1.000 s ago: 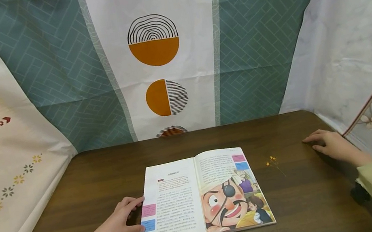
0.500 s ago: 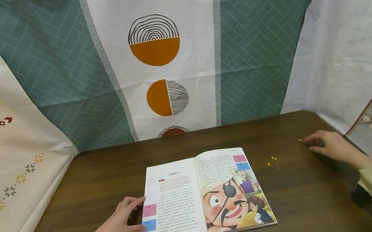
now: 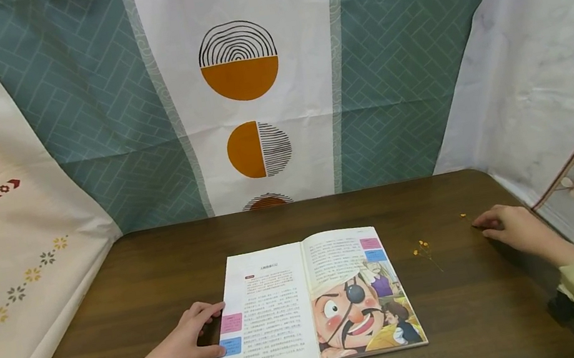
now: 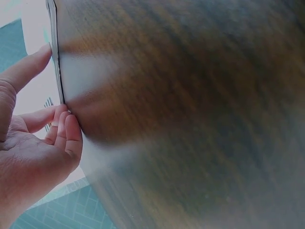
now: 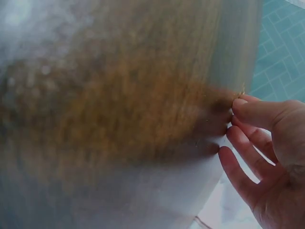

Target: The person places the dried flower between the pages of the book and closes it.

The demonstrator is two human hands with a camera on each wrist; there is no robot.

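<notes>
An open illustrated book [image 3: 280, 326] lies on the brown table. My left hand [image 3: 191, 342] rests at its left edge, the thumb on the page by the blue box and the fingers at the margin. In the left wrist view the book's edge [image 4: 56, 57] runs right by my thumb and fingertips. My right hand [image 3: 518, 229] is low over the table at the right, fingertips down and loosely bent. Just left of them lies a tiny yellow blossom [image 3: 463, 215]; a yellowish sprig [image 5: 243, 89] shows beyond the thumb in the right wrist view.
Between the book and my right hand lies a small dried sprig of yellow flowers [image 3: 423, 250]. Hanging cloth [image 3: 387, 61] stands behind the table [image 3: 162, 250], with a cream cloth [image 3: 6, 238] at left and a marbled one [image 3: 558, 64] at right.
My right hand has drawn back slightly to the right and down, and the tiny yellow blossom has come into view beyond its fingertips. The left hand and the book have stayed put.
</notes>
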